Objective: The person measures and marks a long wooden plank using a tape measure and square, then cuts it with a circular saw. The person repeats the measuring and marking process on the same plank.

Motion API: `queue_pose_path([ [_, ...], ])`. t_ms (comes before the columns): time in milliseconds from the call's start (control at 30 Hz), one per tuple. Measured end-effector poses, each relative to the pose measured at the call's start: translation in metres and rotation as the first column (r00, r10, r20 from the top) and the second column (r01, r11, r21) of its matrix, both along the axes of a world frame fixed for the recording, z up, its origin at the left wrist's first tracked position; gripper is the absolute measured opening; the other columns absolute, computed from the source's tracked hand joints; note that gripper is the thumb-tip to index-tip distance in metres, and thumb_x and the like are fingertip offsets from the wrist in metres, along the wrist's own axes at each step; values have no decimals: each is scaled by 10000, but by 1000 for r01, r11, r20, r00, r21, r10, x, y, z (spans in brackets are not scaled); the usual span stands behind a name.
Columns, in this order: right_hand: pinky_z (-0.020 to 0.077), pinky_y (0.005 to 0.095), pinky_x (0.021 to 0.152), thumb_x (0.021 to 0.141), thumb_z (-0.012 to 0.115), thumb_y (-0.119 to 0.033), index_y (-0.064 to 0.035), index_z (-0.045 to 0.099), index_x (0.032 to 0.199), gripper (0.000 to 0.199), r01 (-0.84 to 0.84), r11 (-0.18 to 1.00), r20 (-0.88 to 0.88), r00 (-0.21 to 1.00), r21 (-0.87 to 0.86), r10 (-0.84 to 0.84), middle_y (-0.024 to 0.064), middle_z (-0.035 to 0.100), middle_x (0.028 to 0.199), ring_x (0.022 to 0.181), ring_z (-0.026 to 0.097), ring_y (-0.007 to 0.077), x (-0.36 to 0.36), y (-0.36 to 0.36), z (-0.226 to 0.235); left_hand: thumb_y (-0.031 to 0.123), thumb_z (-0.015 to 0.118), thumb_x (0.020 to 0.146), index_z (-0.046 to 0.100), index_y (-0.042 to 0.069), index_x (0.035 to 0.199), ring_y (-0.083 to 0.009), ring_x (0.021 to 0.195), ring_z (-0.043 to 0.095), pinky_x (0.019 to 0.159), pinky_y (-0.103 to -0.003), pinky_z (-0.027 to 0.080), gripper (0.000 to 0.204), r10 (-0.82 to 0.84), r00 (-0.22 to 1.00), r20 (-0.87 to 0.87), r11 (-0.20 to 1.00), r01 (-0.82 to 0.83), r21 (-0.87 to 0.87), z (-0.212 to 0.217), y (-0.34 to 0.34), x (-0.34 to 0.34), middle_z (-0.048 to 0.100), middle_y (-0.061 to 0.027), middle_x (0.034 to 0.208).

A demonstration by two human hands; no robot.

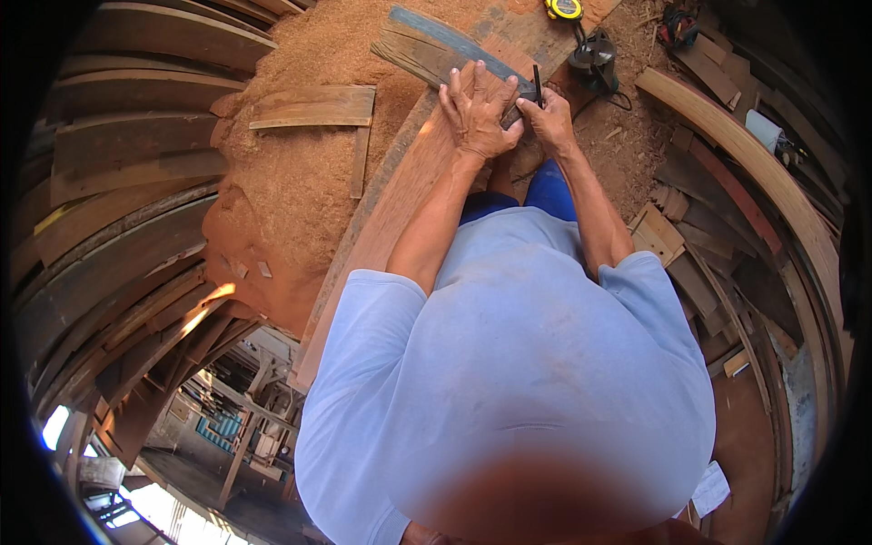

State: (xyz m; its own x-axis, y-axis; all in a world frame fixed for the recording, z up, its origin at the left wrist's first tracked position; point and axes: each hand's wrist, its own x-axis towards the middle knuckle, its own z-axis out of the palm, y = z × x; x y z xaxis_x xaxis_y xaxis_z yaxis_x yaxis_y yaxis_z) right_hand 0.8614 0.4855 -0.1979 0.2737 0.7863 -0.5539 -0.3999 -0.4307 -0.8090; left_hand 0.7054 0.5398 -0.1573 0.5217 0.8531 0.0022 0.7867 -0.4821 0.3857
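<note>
My left hand (479,116) lies with fingers spread, pressing down near the lower end of a grey metal straightedge (445,36) that slants across a weathered wood piece (409,56). Whether the straightedge is part of a square is hidden under my fingers. Just to the right, my right hand (550,123) pinches a thin black marking stick (537,84), a pencil or pen, held upright by the straightedge's end. Beneath both hands runs a long reddish-brown plank (392,204), which passes down to the left beside my body.
A yellow tape measure (564,9) and a dark power tool (595,56) with a cord sit at the upper right. Sawdust (291,182) covers the ground at left, with a loose board (313,107) on it. Stacked planks (136,145) line the left; a curved timber (736,136) stands right.
</note>
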Motion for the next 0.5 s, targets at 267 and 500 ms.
queue_pose_path([
  [267, 553, 269, 698, 911, 736, -69, 43, 661, 1103, 235, 18, 1000, -45, 999, 9, -17, 69, 719, 948, 788, 665, 111, -1, 1, 3, 490, 811, 644, 575, 437, 1473, -558, 1507, 167, 1160, -758, 135, 864, 1, 1000, -9, 1000, -1, -5, 3, 0, 1, 255, -171, 1712],
  [500, 563, 273, 716, 919, 727, -56, 51, 656, 1124, 242, -12, 1000, -40, 999, -26, 11, 75, 721, 961, 800, 674, 117, 1, 4, 14, 475, 817, 642, 575, 435, 1471, -561, 1506, 163, 1158, -762, 132, 865, 2, 1000, -13, 1000, -2, -25, 5, 0, 1, 255, -174, 1711],
])
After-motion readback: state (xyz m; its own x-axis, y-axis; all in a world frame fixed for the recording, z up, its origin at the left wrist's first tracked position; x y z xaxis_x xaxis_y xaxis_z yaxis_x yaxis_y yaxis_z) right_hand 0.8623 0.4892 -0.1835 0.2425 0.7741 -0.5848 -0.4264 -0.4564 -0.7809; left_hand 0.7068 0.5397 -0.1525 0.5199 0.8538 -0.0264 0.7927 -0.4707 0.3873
